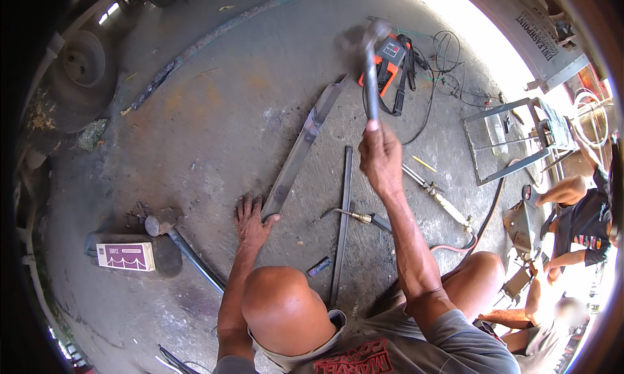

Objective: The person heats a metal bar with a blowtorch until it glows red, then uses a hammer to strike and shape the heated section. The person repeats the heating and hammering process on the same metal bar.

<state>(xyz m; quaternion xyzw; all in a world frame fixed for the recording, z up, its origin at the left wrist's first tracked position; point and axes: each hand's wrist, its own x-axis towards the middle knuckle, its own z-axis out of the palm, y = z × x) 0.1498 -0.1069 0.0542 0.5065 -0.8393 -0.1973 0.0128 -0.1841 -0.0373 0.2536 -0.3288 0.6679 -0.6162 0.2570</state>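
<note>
My right hand is wrapped round the handle of a hammer, raised with its head up and away from me. My left hand lies on the floor with fingers spread, its thumb against the near end of a long flat metal bar. The bar runs diagonally away to the right, and its far end looks bent and darkened. Right of it a narrow dark metal bar lies on the concrete, with a brass-fitted torch across it.
A sledgehammer and a purple-and-white box lie at left. Beyond the raised hammer sits an orange-and-black machine with cables. A metal frame, a hose and people are at right. A wheel stands far left.
</note>
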